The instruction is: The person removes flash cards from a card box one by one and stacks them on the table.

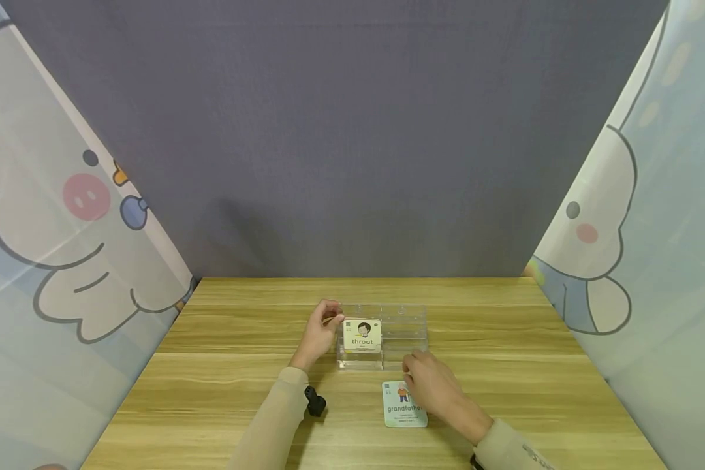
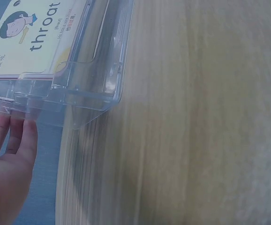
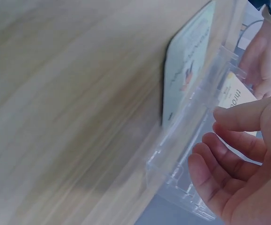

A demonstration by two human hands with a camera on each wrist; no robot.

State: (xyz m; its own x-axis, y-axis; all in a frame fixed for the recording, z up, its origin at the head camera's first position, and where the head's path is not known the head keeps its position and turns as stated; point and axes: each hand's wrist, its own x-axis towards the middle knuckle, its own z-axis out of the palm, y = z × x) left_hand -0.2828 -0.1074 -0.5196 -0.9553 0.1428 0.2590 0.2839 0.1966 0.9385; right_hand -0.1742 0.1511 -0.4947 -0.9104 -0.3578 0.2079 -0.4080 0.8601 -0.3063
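A clear plastic card rack (image 1: 404, 334) stands on the table, its left half bearing a cream flash card (image 1: 362, 335) that reads "throat". My left hand (image 1: 320, 333) holds the rack's left side. In the left wrist view, the thumb is by the card's edge and the other fingers (image 2: 28, 140) lie against the clear plastic. A pale green flash card (image 1: 404, 411) reading "grandfather" lies flat on the table before the rack. Over its upper right corner hovers my right hand (image 1: 433, 384), with loosely bent fingers and nothing in them in the right wrist view.
Wood-grain table (image 1: 211, 391) runs under everything. A dark grey cloth wall (image 1: 352, 143) rises behind it, with cartoon-printed curtains (image 1: 587, 248) at both sides. A black wrist device (image 1: 314, 401) sits at the left sleeve.
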